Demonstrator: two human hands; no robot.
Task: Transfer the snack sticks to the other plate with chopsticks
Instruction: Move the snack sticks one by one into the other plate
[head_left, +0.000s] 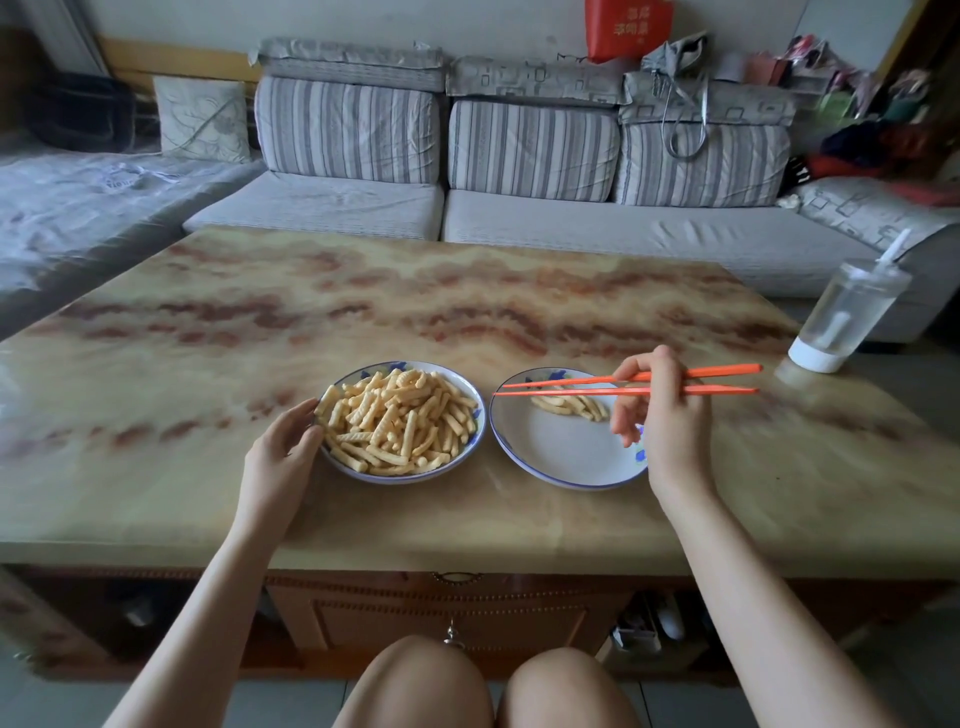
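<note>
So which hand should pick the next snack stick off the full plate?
Right. The right hand grips the orange chopsticks, their empty tips pointing toward the full plate of snack sticks. The left hand holds no tool and rests against that plate's rim, probably steadying it.

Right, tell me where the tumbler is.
In the head view, the clear tumbler stands at the far right edge of the marble table, beyond the right hand holding the orange chopsticks.

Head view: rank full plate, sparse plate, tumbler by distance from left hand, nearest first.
1. Full plate: touching the left hand fingers, just to its right.
2. Sparse plate: farther right, under the chopsticks.
3. Tumbler: far right, beyond both plates.
</note>
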